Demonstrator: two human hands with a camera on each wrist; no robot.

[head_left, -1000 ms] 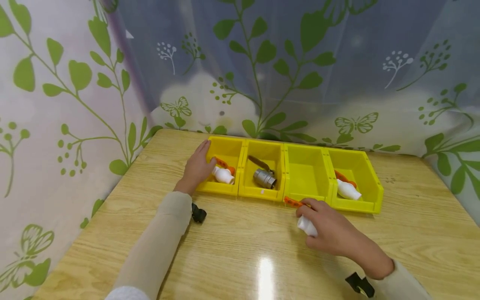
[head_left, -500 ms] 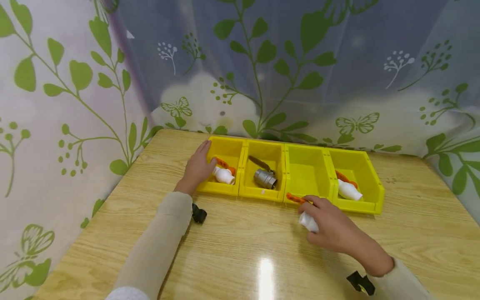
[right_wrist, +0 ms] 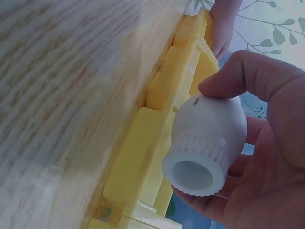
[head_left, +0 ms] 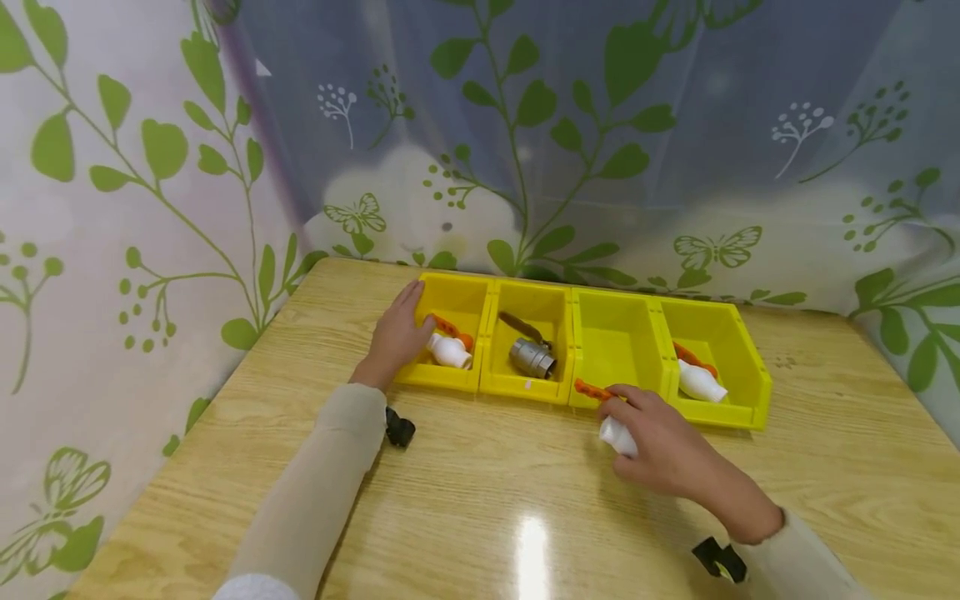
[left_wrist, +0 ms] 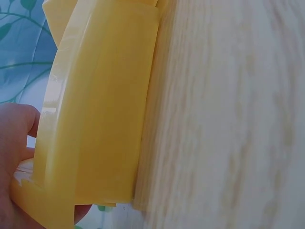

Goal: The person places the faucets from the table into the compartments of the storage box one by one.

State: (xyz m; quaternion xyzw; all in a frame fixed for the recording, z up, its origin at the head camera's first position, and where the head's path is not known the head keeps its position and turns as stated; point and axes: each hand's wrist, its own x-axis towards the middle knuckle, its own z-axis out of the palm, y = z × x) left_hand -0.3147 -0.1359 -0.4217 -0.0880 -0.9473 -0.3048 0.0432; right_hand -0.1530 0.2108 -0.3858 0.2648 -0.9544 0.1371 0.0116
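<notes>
A white plastic ball valve [right_wrist: 207,138] with an orange lever handle [head_left: 592,389] is held in my right hand [head_left: 660,442], thumb on one side and fingers on the other. The hand is just in front of the third yellow bin [head_left: 617,333], and the lever overlaps that bin's front lip in the head view. My left hand [head_left: 397,337] grips the side wall of the leftmost yellow bin [left_wrist: 105,105], its thumb over the rim. Inside that bin lies another white ball valve [head_left: 450,351] with an orange handle.
The second bin holds a metal ball valve [head_left: 531,357] with a dark lever. In the rightmost bin [head_left: 761,392] is a white ball valve [head_left: 701,382] with an orange handle. The joined bins stand on a wooden table [head_left: 450,500] before a leaf-patterned curtain [head_left: 562,150].
My right hand has shifted slightly toward the third bin with the ball valve in it. The left hand keeps its place on the leftmost bin.
</notes>
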